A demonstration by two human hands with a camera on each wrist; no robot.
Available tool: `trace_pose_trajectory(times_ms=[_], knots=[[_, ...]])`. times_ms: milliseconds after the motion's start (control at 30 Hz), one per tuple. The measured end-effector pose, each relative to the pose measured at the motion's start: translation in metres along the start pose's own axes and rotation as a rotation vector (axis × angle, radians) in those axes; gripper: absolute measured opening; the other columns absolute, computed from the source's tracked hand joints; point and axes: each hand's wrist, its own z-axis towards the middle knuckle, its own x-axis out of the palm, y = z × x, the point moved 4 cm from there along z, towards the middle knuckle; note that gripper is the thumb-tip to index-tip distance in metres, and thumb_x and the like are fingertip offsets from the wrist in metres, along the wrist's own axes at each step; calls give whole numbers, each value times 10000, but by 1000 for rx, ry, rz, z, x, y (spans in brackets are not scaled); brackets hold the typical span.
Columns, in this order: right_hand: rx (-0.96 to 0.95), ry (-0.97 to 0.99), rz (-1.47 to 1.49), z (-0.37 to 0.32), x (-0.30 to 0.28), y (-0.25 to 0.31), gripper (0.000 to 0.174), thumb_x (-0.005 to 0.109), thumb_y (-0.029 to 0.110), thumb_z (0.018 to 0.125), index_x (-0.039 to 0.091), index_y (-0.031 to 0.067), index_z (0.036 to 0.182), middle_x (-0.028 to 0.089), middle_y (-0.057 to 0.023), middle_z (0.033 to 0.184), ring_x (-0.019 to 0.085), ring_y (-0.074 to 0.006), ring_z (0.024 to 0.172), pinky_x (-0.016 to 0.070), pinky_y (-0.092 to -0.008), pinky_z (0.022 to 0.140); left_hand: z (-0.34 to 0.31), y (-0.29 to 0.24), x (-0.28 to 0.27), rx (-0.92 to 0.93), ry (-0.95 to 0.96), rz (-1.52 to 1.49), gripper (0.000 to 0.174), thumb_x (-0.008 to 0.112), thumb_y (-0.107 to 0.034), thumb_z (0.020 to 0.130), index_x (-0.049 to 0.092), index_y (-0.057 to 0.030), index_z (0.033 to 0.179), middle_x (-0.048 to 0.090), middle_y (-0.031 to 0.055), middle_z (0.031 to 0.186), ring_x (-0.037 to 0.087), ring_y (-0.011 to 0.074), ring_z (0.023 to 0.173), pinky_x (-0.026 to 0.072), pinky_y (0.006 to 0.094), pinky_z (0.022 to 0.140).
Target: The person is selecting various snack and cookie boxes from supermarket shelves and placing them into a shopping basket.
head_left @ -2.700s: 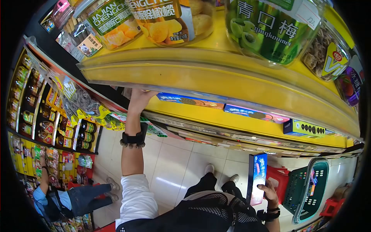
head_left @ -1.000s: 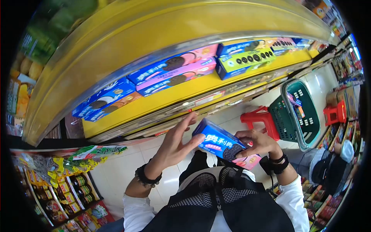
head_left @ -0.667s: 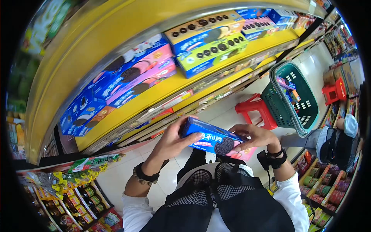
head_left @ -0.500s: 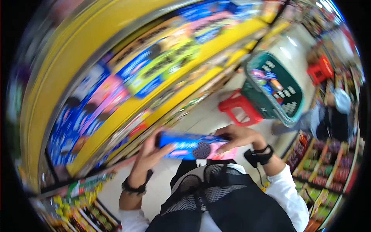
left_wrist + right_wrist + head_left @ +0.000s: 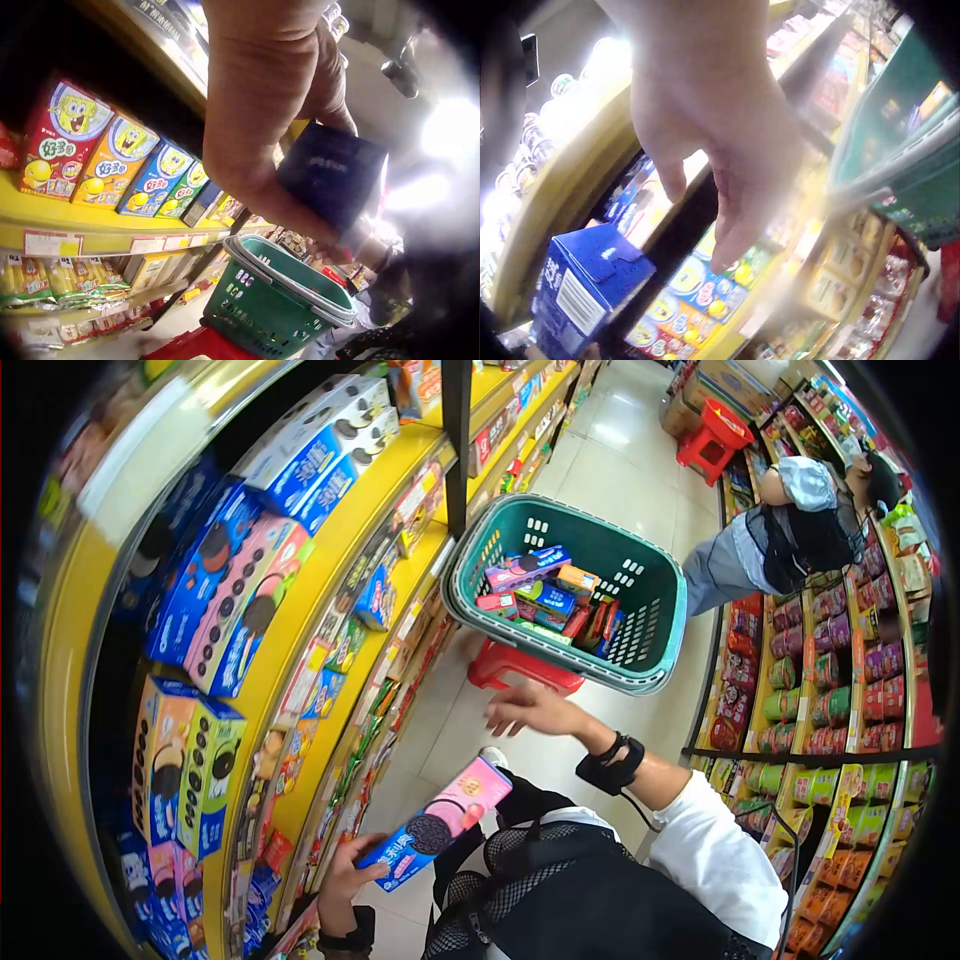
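Left hand [image 5: 350,872] grips blue-and-pink rectangular cardboard box [image 5: 440,825], apart from green plastic basket [image 5: 655,622]. Right hand [image 5: 540,710] empty, fingers loose. Step judged: one-handed holding; moving box calls for steady left grip.

"What stands on the yellow shelf [image 5: 265,700] in the head view?"

"Cookie boxes. White-and-blue boxes [image 5: 325,450] are toward the far end, then a pink box [image 5: 245,600] and, nearer, a green box [image 5: 212,772] beside an orange one."

"And on the shelf board [image 5: 112,225] in the left wrist view?"

"Upright cartoon boxes in a row: a red box [image 5: 64,142], an orange box [image 5: 116,161], a blue box [image 5: 156,180], then a smaller-looking green-fronted box [image 5: 182,195]."

"What about the floor [image 5: 610,435]?"

"Pale, shiny tiles. A red stool [image 5: 525,668] stands there beneath the green basket [image 5: 645,595], with another red stool [image 5: 708,450] farther along."
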Motion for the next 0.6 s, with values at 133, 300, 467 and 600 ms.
trace_pose_trajectory(times_ms=[133,300,467,600], knots=[[65,-297,-24,-6,-65,-9,299,538,253,898,615,-25,974,654,-94,869,661,-154,767,532,-256,619,10,6,-3,21,-59,-169,592,722,-161,707,476,88,1185,605,110,1024,590,157,925,465,285,846],[134,-515,-283,-13,-117,-28,242,574,167,857,620,-58,933,667,-109,832,648,-157,714,528,-266,644,29,7,-22,-12,-73,-118,607,725,-156,693,472,79,1191,602,106,1036,591,156,928,461,286,855],[96,-855,-681,-21,-204,-56,313,681,229,737,634,-44,885,664,-133,768,649,-189,707,503,-303,651,57,9,-34,-18,-121,-209,580,723,-124,681,487,69,1174,603,100,1033,593,157,915,463,287,843],[388,-933,-892,-14,-269,-58,518,737,362,652,603,-6,991,649,-177,880,632,-316,784,495,-391,686,73,-9,-17,-37,-124,-234,555,707,-110,680,498,70,1161,612,88,1009,595,149,893,465,283,831]])
